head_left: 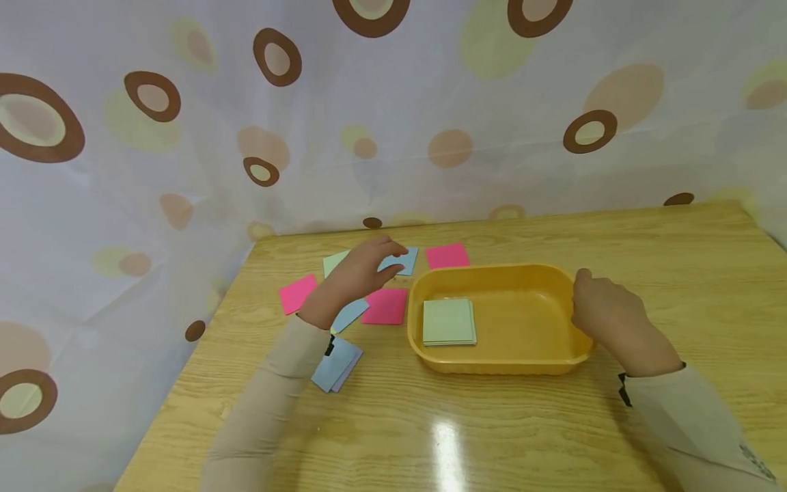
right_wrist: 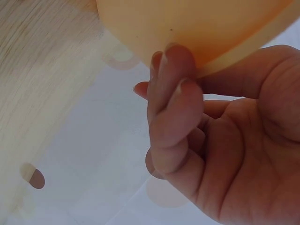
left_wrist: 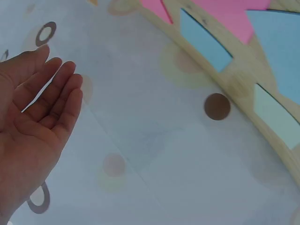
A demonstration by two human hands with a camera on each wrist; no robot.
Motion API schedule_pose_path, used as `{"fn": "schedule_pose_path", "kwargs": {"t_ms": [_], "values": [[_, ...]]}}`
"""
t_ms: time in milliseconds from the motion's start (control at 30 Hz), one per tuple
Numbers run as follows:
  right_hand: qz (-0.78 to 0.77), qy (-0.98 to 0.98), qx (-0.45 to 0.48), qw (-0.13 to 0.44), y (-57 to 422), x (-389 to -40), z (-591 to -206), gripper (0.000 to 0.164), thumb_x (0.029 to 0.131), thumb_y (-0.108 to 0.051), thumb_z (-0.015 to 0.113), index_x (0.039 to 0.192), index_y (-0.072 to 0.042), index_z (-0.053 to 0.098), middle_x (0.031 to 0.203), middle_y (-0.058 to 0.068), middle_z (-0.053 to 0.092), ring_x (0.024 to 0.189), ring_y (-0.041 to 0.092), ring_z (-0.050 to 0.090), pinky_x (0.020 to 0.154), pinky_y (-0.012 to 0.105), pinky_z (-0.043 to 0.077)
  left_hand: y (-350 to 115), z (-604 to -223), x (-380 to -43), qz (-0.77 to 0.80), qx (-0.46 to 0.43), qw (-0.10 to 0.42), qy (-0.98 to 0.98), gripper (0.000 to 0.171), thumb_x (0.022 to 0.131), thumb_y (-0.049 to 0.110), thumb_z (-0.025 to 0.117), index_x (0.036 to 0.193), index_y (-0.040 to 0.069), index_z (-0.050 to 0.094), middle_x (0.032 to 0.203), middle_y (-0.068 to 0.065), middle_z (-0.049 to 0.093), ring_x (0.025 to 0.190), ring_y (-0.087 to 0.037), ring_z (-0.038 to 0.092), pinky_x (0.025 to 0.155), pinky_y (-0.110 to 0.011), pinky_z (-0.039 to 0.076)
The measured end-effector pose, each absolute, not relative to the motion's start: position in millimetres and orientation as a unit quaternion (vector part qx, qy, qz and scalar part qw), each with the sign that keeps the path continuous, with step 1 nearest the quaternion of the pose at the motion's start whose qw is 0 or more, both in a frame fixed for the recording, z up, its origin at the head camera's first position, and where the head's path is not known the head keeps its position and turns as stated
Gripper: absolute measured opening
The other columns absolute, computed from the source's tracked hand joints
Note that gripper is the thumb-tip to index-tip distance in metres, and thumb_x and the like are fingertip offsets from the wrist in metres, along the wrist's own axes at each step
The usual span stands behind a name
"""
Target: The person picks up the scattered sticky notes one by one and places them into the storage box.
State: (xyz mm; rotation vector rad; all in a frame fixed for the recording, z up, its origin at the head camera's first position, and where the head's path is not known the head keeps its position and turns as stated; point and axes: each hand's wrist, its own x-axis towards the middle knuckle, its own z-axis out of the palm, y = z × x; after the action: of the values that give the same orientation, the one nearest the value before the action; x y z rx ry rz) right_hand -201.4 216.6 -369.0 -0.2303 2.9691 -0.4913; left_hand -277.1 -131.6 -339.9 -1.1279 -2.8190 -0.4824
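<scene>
My right hand (head_left: 609, 314) grips the right end of a yellow plastic basin (head_left: 498, 367); in the right wrist view its fingers curl at the basin's wall (right_wrist: 211, 23). Inside the basin, at the left, lies a small stack of pale green paper squares (head_left: 449, 321). My left hand (head_left: 363, 270) is held over scattered paper squares left of the basin, thumb and fingers apart. Nothing is in its grasp in the left wrist view, where the palm (left_wrist: 33, 136) shows. A blue square (head_left: 407, 261) lies just beyond its fingertips, partly hidden by them.
Around the left hand lie pink squares (head_left: 386, 306), (head_left: 298, 294) and a pale green square (head_left: 335, 261). Another pink square (head_left: 447, 255) lies behind the basin. Overlapping blue and lilac squares (head_left: 335, 362) lie nearer. A patterned curtain (head_left: 418, 178) hangs behind the wooden table (head_left: 381, 437).
</scene>
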Motion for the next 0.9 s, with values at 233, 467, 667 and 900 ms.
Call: {"fn": "schedule_pose_path", "kwargs": {"t_ms": [233, 467, 667, 900], "values": [[-0.166, 0.981, -0.078, 0.064, 216.3, -200.1, -369.4, 0.017, 0.091, 0.002, 0.048, 0.094, 0.017, 0.04, 0.061, 0.014, 0.049, 0.05, 0.024, 0.049, 0.042, 0.03, 0.04, -162.5, -374.3, -288.3, -0.13, -0.277, -0.148, -0.94, 0.056, 0.09, 0.016, 0.069, 0.137, -0.004, 0.047, 0.139, -0.017, 0.048, 0.131, -0.031, 0.043, 0.106, -0.041, 0.036], [-0.166, 0.981, -0.081, 0.059, 216.2, -200.2, -370.2, 0.016, 0.09, 0.003, 0.048, 0.093, 0.017, 0.04, 0.06, 0.014, 0.048, 0.049, 0.024, 0.049, 0.041, 0.03, 0.039, -173.2, -402.0, -290.3, -0.169, -0.261, -0.207, -0.928, 0.085, 0.08, 0.023, 0.08, 0.148, 0.001, 0.033, 0.148, -0.013, 0.039, 0.132, -0.027, 0.039, 0.108, -0.039, 0.033], [-0.164, 0.981, -0.085, 0.054, 217.9, -200.5, -369.1, 0.016, 0.089, 0.003, 0.051, 0.091, 0.016, 0.04, 0.06, 0.014, 0.048, 0.049, 0.024, 0.049, 0.041, 0.029, 0.039, -173.4, -404.3, -292.0, -0.163, -0.296, -0.167, -0.926, 0.075, 0.084, 0.017, 0.076, 0.146, 0.0, 0.036, 0.147, -0.013, 0.042, 0.131, -0.027, 0.042, 0.106, -0.038, 0.036], [-0.167, 0.98, -0.084, 0.062, 216.8, -201.5, -368.9, 0.022, 0.09, 0.003, 0.049, 0.098, 0.021, 0.039, 0.059, 0.013, 0.048, 0.048, 0.024, 0.048, 0.041, 0.029, 0.038, -168.5, -405.4, -291.5, -0.169, -0.28, -0.176, -0.929, 0.077, 0.084, 0.019, 0.075, 0.147, 0.004, 0.034, 0.145, -0.017, 0.037, 0.13, -0.03, 0.039, 0.104, -0.04, 0.038]]}}
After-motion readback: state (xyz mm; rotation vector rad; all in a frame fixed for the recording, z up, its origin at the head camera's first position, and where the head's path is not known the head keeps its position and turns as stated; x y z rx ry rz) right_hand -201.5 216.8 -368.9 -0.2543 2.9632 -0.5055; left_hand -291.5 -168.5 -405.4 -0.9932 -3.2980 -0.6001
